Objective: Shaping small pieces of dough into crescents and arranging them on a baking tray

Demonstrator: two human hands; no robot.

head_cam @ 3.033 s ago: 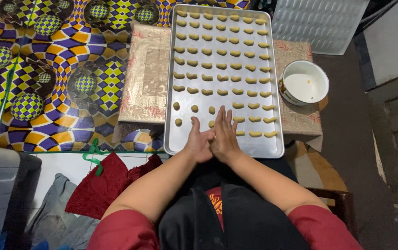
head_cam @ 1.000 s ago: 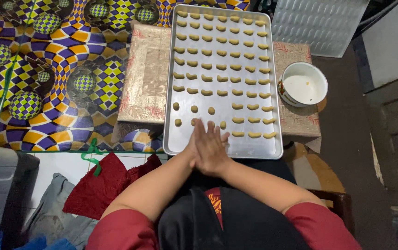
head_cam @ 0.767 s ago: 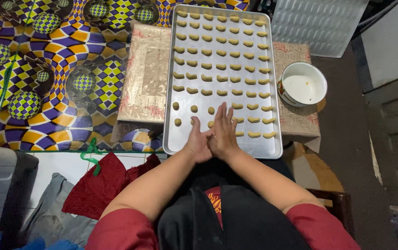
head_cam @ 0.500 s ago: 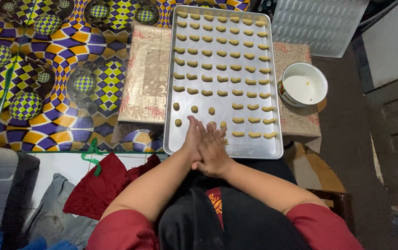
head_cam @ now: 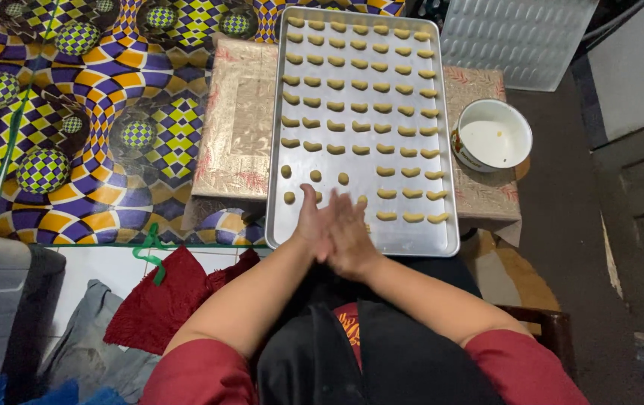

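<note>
The tray (head_cam: pixel 284 217) lies lengthwise away from me on a gold cloth (head_cam: pixel 236 120), its near edge hidden under my wrists, rows of small dough crescents (head_cam: pixel 386 150) lying crosswise on it. My left hand (head_cam: pixel 313 223) and right hand (head_cam: pixel 352 238) press palm to palm over its near end; whatever sits between them is hidden, so I cannot tell what they hold. A white bowl (head_cam: pixel 491 135) stands just right of the tray.

Left hand (head_cam: pixel 313 223) and right hand (head_cam: pixel 352 238): pressed palm to palm over near edge of baking tray (head_cam: pixel 284 225), as half a second ago; three seconds ago, and again just under one second ago, laid side by side with fingers spread. Fingers now blurred, pointing toward small dough balls (head_cam: pixel 314 176). Anything held between palms: hidden.
</note>
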